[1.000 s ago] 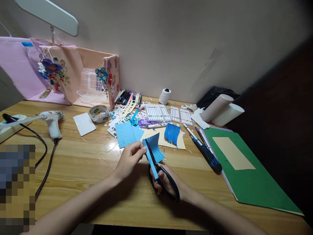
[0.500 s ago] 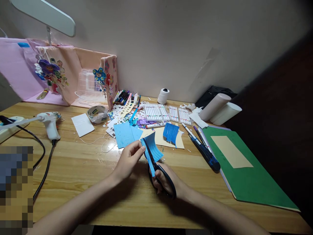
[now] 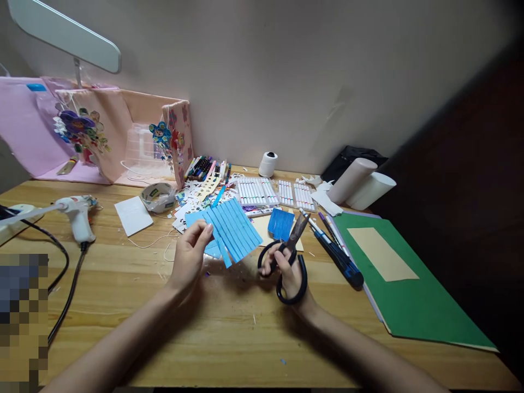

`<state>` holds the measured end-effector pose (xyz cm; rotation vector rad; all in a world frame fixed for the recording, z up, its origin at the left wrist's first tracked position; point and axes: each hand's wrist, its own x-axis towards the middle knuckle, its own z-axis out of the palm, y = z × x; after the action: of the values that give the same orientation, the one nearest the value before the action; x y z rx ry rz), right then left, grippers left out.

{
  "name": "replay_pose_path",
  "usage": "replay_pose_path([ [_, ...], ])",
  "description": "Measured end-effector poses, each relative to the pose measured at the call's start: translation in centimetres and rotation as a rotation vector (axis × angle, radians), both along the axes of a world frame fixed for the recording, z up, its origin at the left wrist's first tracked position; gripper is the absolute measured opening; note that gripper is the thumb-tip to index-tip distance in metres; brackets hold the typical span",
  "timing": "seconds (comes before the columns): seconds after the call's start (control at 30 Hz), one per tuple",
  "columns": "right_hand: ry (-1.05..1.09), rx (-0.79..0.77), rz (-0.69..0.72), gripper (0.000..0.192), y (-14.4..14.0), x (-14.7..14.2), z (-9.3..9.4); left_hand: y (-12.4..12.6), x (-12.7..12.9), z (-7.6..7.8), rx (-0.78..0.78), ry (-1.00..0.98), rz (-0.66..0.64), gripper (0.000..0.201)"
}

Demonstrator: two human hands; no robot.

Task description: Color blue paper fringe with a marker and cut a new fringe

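Now the left hand (image 3: 190, 251) pinches a lined light-blue sheet (image 3: 243, 229) by its left edge, thumb on top, with the sheet held up over the middle of the table (image 3: 184, 344). Dark lines divide it into bands, and a narrow strip (image 3: 222, 248) at its left side splits away from the rest at the near end. The right hand (image 3: 290, 273) grasps black-handled scissors (image 3: 297, 232), digits at the loops (which finger sits in which loop, I cannot tell). The blades point up and away, just right of the sheet and clear of it.

Behind the hands, a darker blue piece (image 3: 281, 224) lies on cream paper (image 3: 266, 232), near two sets of white markers (image 3: 257, 191). A tape roll (image 3: 158, 199) stands beside a white paper (image 3: 134, 216), and a glue gun (image 3: 79, 215) rests farther left. To the right, a utility knife (image 3: 344, 267) lies next to a green board (image 3: 429, 311) bearing a cream rectangle (image 3: 382, 254).
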<state>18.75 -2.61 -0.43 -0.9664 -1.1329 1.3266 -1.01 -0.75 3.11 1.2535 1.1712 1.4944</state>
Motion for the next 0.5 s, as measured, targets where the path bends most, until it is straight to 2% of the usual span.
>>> replay_pose_path([
  [0.07,-0.045,0.003,-0.058,0.036,1.0,0.3,0.5,-0.3,0.3,0.2,-0.022,0.021,-0.037,0.029],
  [0.2,0.030,-0.175,0.110,0.049,1.7,0.6,0.9,-0.6,0.6,0.3,-0.058,0.098,-0.123,0.026],
  [0.3,0.033,-0.209,0.200,0.045,1.7,0.5,0.5,-0.4,0.7,0.2,-0.155,0.104,-0.173,0.027],
  [0.4,-0.027,-0.207,0.155,0.043,1.6,0.4,0.2,-0.1,1.0,-0.1,-0.294,-0.017,-0.185,0.029],
  [0.5,-0.042,-0.185,0.074,0.044,1.6,0.5,0.2,-0.2,1.3,-0.3,-0.470,-0.165,-0.266,0.039],
])
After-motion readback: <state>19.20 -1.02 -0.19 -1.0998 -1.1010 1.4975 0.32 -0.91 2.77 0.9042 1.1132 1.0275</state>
